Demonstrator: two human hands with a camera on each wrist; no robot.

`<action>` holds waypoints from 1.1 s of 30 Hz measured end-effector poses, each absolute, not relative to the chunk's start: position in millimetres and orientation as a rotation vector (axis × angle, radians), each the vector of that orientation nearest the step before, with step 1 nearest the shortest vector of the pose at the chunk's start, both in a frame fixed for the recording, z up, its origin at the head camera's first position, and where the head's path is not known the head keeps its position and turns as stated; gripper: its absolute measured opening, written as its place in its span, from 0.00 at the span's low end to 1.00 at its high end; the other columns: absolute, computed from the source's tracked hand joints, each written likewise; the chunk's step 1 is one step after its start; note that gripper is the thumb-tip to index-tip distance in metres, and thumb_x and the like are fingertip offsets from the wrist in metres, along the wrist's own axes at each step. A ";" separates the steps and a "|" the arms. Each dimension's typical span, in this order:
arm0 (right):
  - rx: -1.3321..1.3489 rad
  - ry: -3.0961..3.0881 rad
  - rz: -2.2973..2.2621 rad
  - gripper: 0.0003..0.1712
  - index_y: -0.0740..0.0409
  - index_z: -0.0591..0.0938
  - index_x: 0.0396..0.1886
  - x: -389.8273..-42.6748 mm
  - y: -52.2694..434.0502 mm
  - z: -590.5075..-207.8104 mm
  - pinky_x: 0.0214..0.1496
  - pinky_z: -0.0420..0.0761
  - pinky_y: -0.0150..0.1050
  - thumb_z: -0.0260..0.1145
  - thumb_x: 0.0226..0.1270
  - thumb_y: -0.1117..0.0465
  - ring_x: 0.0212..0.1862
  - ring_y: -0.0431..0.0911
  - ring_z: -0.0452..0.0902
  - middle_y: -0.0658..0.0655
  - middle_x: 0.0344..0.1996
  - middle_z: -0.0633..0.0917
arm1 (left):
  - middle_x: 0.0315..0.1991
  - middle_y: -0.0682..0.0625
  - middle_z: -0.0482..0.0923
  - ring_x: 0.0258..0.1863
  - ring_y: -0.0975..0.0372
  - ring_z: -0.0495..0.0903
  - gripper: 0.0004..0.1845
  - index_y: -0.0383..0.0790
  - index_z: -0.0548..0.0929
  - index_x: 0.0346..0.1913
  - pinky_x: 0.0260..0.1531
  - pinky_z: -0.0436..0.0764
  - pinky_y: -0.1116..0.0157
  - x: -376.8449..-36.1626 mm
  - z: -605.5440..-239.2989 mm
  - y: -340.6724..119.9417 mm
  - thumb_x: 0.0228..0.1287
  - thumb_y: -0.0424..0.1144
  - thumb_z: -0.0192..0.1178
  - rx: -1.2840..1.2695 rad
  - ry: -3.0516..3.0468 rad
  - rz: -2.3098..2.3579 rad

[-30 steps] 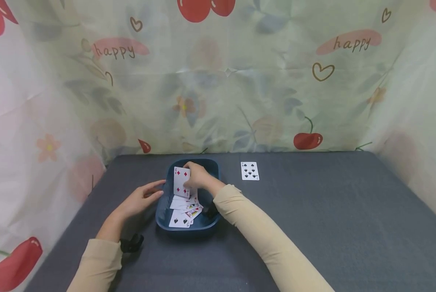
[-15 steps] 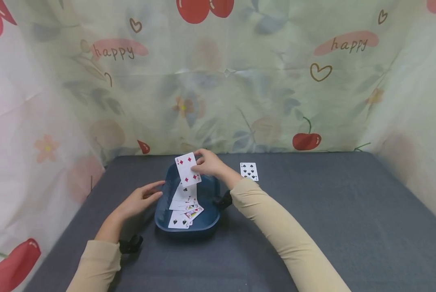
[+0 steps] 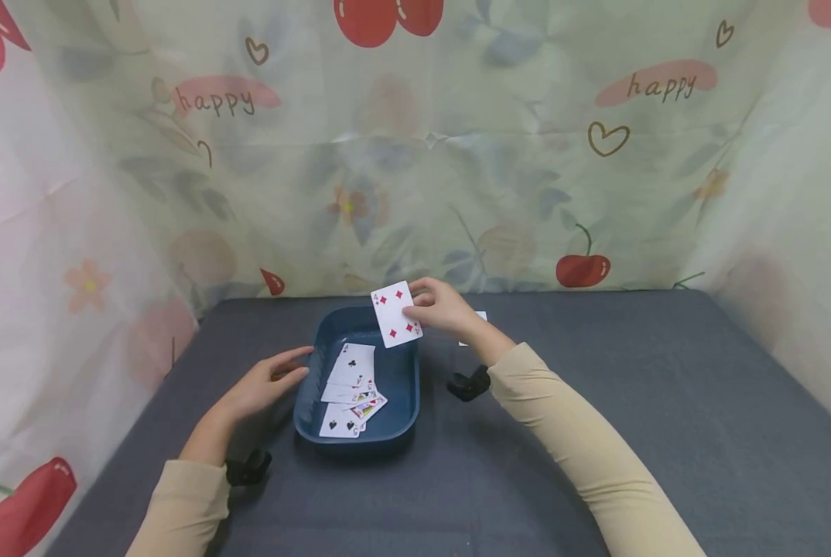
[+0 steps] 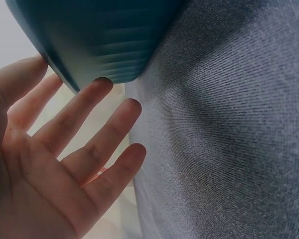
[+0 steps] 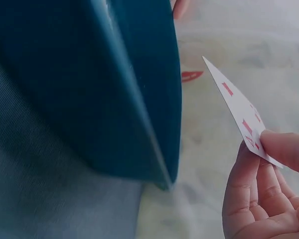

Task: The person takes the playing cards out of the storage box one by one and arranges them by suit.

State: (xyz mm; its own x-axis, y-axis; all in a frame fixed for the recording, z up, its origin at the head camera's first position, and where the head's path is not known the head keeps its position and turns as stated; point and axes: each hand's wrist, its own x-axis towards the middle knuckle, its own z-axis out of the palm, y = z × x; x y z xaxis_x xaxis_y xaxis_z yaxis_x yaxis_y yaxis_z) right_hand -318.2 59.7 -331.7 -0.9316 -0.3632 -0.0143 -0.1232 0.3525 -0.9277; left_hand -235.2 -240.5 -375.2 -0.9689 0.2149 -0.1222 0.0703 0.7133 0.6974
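Observation:
My right hand (image 3: 447, 308) pinches a four of diamonds playing card (image 3: 394, 316) between thumb and fingers, raised over the far right rim of a blue tub. The right wrist view shows the same card (image 5: 239, 112) edge-tilted, beside the tub's outer wall (image 5: 124, 99). Several face-up playing cards (image 3: 351, 370) lie overlapped inside the blue tub (image 3: 400, 410). My left hand (image 3: 265, 383) is at the tub's left side, fingertips at its rim. In the left wrist view the fingers of the left hand (image 4: 65, 144) are spread and nearly straight, with the tub (image 4: 104, 45) above them.
A seven of spades (image 3: 482, 316) lies on the dark grey table (image 3: 631, 402) behind the right hand, mostly covered by it. A patterned curtain (image 3: 429, 193) hangs along the table's back edge and both sides. Each wrist wears a black camera mount (image 3: 468, 384).
My right hand has lifted the four of diamonds out of the tub and moved right, now covering most of the seven of spades. The left hand has stayed at the rim.

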 end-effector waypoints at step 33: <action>0.090 2.595 -1.633 0.32 0.66 0.62 0.66 -325.7 223.1 -393.3 0.43 0.75 0.32 0.58 0.68 0.56 0.36 0.34 0.74 0.70 0.54 0.77 | 0.68 0.35 0.62 0.64 0.42 0.66 0.30 0.46 0.60 0.70 0.59 0.69 0.43 -234.5 -376.7 -239.7 0.69 0.52 0.49 0.202 2.726 1.093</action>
